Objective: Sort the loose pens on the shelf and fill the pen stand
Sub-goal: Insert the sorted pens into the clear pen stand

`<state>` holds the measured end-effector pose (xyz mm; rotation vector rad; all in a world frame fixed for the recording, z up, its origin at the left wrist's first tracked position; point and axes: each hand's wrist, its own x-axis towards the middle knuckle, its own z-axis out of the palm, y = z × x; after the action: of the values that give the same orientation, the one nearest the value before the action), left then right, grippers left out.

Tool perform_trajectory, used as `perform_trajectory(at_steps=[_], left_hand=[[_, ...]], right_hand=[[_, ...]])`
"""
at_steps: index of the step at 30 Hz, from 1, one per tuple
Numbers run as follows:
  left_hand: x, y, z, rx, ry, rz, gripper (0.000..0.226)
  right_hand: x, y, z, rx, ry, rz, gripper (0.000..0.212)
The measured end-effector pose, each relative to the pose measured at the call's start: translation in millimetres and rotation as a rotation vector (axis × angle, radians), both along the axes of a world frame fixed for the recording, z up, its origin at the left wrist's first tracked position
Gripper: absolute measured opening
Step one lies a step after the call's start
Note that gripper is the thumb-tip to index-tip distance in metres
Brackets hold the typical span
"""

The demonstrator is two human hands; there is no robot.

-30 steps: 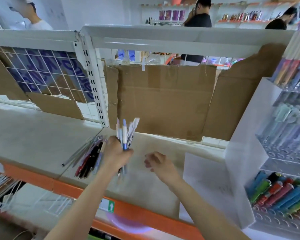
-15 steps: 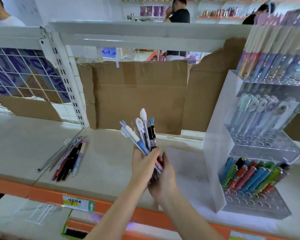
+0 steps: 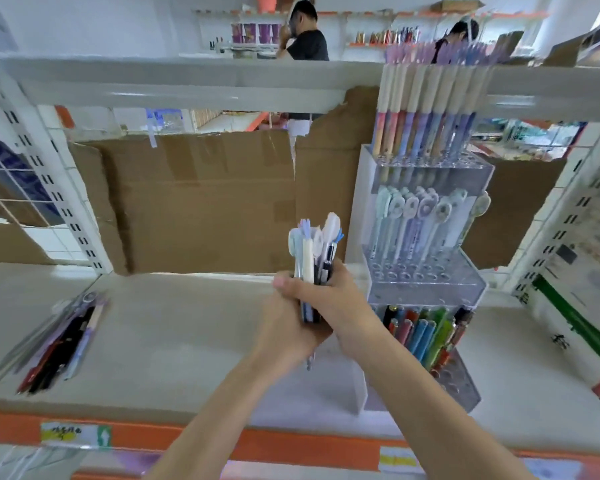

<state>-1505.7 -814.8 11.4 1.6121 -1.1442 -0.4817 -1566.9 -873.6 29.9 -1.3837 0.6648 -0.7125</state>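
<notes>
Pens bunched upright, gripped by both hands: left, right. Just left of pen stand; bare shelf left; loose pens far left.

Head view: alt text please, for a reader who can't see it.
Both hands, left hand and right hand, grip an upright bundle of pens beside a tiered clear pen stand. More loose pens lie left on the shelf.

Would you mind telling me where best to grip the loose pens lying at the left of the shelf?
Probably mid-barrel, coming from above: the loose pens lie flat and roughly parallel on the shelf, angled toward the front edge. Both hands are busy now, the left hand and right hand holding a bundle of pens.
</notes>
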Motion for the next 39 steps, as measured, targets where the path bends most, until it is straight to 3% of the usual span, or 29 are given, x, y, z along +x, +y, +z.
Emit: perform_trajectory(at_steps=[3, 7, 10, 12, 14, 16, 18, 21, 25, 30, 32, 36, 39], left_hand=[[-15, -5, 1, 0.018, -0.071, 0.029, 0.039], [-24, -6, 5, 0.055, 0.147, 0.057, 0.046], [-26, -3, 6, 0.055, 0.292, -0.062, 0.062], [-29, 1, 1, -0.018, 0.545, -0.12, 0.078], [-38, 2, -1, -0.179, 1.02, -0.135, 0.086], [-53, -1, 5, -0.329, 1.352, -0.056, 0.072], [-65, -7, 9, -0.43, 1.51, 0.065, 0.049], [-72, -9, 13, -0.493, 1.422, 0.178, 0.032], [-65, -4, 15, -0.44, 1.15, 0.1, 0.038], [-34, 11, 27, -0.117, 0.63, -0.173, 0.055], [-28, 11, 33, -0.006, 0.5, -0.244, 0.046], [-28, -2, 40, 0.036, 0.466, -0.238, 0.035], [-33, -8, 38, -0.017, 0.614, -0.211, 0.004]], right_hand=[[-10, -6, -1, 0.007, -0.047, -0.052, 0.043], [-22, -6, 6, -0.024, -0.143, -0.086, 0.031], [-39, -14, 26, -0.02, -0.25, -0.008, 0.022], [-52, -23, 44, -0.038, -0.325, 0.026, 0.018], [-60, -31, 56, -0.072, -0.399, 0.042, 0.021], [-62, -34, 58, -0.097, -0.445, 0.078, 0.027], [-58, -27, 47, -0.066, -0.433, 0.13, 0.024], [-52, -15, 27, 0.066, -0.409, 0.192, 0.039], [-49, -18, 31, 0.013, -0.395, 0.231, 0.048], [-48, -23, 42, -0.085, -0.252, 0.301, 0.04], [-49, -28, 44, -0.115, -0.213, 0.33, 0.041], [-54, -35, 46, -0.09, -0.155, 0.413, 0.036], [-57, -36, 51, -0.113, -0.087, 0.412, 0.026]])
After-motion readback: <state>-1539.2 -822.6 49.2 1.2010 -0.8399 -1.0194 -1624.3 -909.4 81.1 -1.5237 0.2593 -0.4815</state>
